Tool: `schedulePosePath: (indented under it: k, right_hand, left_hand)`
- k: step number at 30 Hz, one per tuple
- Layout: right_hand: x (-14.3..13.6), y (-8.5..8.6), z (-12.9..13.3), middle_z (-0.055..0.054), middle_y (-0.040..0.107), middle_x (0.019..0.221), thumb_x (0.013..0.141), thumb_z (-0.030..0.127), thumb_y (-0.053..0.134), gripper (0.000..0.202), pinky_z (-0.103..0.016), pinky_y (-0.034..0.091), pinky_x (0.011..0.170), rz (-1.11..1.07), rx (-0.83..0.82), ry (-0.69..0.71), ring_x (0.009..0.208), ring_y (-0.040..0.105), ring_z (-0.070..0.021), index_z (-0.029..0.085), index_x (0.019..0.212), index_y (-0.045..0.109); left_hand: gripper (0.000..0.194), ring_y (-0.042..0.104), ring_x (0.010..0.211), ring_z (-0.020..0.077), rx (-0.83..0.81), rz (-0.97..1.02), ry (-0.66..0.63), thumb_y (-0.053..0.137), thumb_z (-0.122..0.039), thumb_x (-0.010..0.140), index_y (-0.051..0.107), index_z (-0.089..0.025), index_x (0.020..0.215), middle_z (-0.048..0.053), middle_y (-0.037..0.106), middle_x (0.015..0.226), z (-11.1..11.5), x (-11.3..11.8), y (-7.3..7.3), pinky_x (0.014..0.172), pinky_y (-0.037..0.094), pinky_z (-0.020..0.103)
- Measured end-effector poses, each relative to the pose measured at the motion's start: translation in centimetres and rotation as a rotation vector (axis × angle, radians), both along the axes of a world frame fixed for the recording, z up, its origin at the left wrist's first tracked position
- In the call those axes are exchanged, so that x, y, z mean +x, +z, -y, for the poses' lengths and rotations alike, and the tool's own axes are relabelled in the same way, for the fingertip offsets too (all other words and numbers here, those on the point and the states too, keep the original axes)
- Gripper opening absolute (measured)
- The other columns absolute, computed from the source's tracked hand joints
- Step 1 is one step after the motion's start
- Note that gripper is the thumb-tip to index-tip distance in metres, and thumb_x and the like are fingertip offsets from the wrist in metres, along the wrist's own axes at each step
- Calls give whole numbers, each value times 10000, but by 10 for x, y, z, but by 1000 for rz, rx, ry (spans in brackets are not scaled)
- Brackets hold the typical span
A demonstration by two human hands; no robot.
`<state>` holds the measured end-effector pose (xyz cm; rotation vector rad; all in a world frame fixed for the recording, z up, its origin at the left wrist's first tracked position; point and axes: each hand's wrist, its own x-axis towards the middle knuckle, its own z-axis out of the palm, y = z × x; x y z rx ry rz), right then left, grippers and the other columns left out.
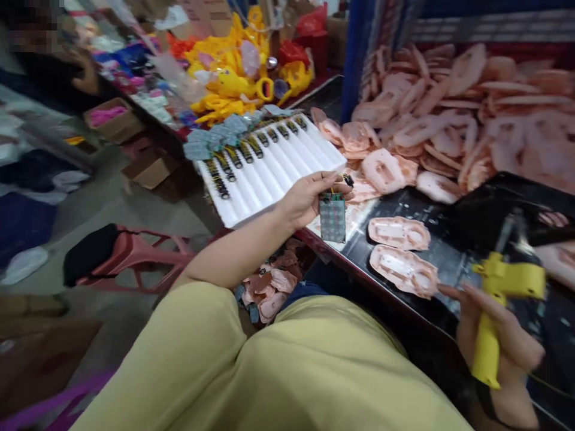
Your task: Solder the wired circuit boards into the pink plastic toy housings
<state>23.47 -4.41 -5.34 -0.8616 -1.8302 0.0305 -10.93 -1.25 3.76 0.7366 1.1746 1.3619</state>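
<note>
My left hand pinches a small green circuit board by its wires, with a small black part at their end. The board hangs over the table's near edge. My right hand is wrapped round the handle of a yellow glue gun. Its index finger stretches toward a pink plastic shell; I cannot tell whether it touches. A second pink shell lies just behind that one on the black work surface. Both shells show their hollow inner sides.
A white ribbed foam tray holds several wired boards. Pink shells are heaped at the back right. Yellow toy parts pile up at the far end. A red stool stands left; another person is at the upper left.
</note>
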Motion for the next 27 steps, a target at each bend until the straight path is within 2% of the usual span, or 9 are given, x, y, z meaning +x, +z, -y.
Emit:
schedulePosePath:
  k: [2,5,8,11,15,17,20,24,27]
  right_hand:
    - [-11,-6,6,9,780,857,822,147,786,387,-272,592,517,72,29,-44,601,726,-202,308,1164,700]
    - [-32,1,14,-85,774,1087,851,266,791,335,-326,659,736,-19,-176,104,870,772,-241,221,1126,607]
    - [-49,16,17,-53,781,1014,883,206,738,237,-274,642,756,-78,-193,110,849,770,-193,233,1043,564]
    - [-53,27,19,26,752,841,872,149,727,216,-199,607,697,-92,-145,23,711,743,-134,248,979,568]
    - [-46,33,22,40,736,827,865,147,732,202,-176,586,667,-111,-180,-1,692,725,-113,246,957,581]
    - [-43,33,24,45,732,818,860,154,741,198,-169,573,639,-108,-198,11,664,712,-105,243,954,591]
    - [-41,32,26,45,730,806,867,158,730,168,-171,558,594,-94,-228,39,633,698,-103,242,944,606]
    - [-41,30,31,29,727,792,893,174,704,117,-182,559,583,-52,-243,60,642,703,-116,236,944,620]
    - [-40,28,33,24,729,805,904,173,694,109,-182,569,613,-45,-254,60,672,713,-116,232,957,620]
  left_hand:
    - [134,767,956,217,-39,138,-59,636,-289,963,600,-167,919,47,777,877,-2,37,-12,884,608,361]
    - [84,739,1096,223,-86,282,-119,531,-235,1002,585,-183,964,54,786,975,1,82,-23,971,592,392]
    - [75,730,1113,216,-77,290,-175,495,-209,999,567,-187,992,59,782,1019,6,105,-32,986,591,390]
    - [159,730,1034,195,67,75,-254,557,-318,979,565,-187,1070,79,752,1089,7,99,-48,891,605,326]
    - [470,672,881,144,505,-608,-136,719,-445,894,565,-189,1258,79,684,1108,8,69,-66,749,564,242]
    - [432,657,910,153,811,-899,-111,743,-378,895,597,-212,1267,64,677,1092,10,61,-62,806,558,272]
    - [253,633,1140,215,1160,-1127,-280,701,-254,930,667,-249,1181,70,697,1156,11,65,-47,1008,526,376]
    - [68,596,1276,252,1201,-1160,-445,640,-240,963,697,-210,984,98,699,1237,6,77,-33,1057,515,429]
    - [101,634,1242,244,1129,-1092,-503,625,-235,970,689,-198,902,92,726,1187,5,81,-35,1045,526,431]
